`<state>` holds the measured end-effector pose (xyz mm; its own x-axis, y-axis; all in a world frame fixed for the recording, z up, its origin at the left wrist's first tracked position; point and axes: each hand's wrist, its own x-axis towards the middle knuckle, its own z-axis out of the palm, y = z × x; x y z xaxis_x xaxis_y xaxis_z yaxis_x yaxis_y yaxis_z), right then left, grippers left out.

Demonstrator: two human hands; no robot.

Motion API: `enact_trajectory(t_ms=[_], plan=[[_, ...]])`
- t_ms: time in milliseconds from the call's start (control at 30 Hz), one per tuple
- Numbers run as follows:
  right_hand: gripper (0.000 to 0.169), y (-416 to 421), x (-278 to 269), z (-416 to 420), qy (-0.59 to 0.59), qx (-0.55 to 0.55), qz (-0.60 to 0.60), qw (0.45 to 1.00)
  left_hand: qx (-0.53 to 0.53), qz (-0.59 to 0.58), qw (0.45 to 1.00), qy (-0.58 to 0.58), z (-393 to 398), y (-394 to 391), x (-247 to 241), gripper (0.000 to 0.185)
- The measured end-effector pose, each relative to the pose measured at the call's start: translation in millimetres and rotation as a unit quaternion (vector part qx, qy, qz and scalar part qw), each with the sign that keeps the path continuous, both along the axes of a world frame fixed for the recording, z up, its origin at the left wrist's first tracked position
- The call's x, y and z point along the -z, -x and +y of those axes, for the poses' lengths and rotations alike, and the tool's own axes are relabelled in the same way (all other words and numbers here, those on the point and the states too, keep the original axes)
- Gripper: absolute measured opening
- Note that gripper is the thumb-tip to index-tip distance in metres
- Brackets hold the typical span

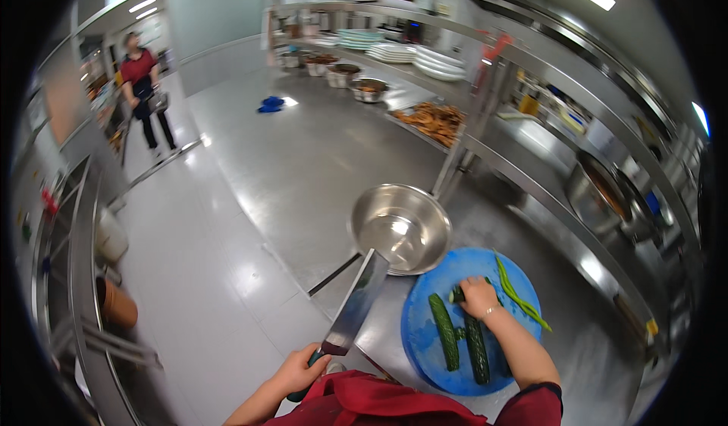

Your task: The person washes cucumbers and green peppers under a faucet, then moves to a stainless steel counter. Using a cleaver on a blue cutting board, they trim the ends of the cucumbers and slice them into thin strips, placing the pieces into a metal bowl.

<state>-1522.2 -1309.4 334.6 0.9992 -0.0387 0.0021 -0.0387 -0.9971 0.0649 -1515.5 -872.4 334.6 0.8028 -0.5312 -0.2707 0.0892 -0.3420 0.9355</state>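
My left hand (301, 372) grips the dark green handle of a cleaver (355, 304). Its broad blade points away from me, left of the board, with the tip overlapping the near rim of a steel bowl (392, 227). On a round blue cutting board (418, 363), my right hand (478, 298) closes over a piece of cucumber (456, 294) with a pale cut end; the fingers hide most of it. Two longer cucumbers lie closer to me, one on the left (445, 332) and one beneath the wrist (476, 349). Long green chili peppers (515, 295) rest along the board's right side.
The steel counter (296, 159) carries a blue cloth (271, 105), several metal pots of food (369, 89) and a tray of brown food (432, 122). A steel shelf with stacked plates (441, 62) rises above. Cooking pots (594, 193) stand at right. Another person (139, 85) is in the aisle.
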Motion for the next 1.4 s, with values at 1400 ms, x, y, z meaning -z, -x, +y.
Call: enact_trajectory(t_ms=[1400], plan=[[0.020, 623.8, -30.7, 756.8, 0.214, 0.211, -0.938, -0.171, 0.788, 0.034, 0.602, 0.124, -194.2, 359.0, -23.3, 0.017]])
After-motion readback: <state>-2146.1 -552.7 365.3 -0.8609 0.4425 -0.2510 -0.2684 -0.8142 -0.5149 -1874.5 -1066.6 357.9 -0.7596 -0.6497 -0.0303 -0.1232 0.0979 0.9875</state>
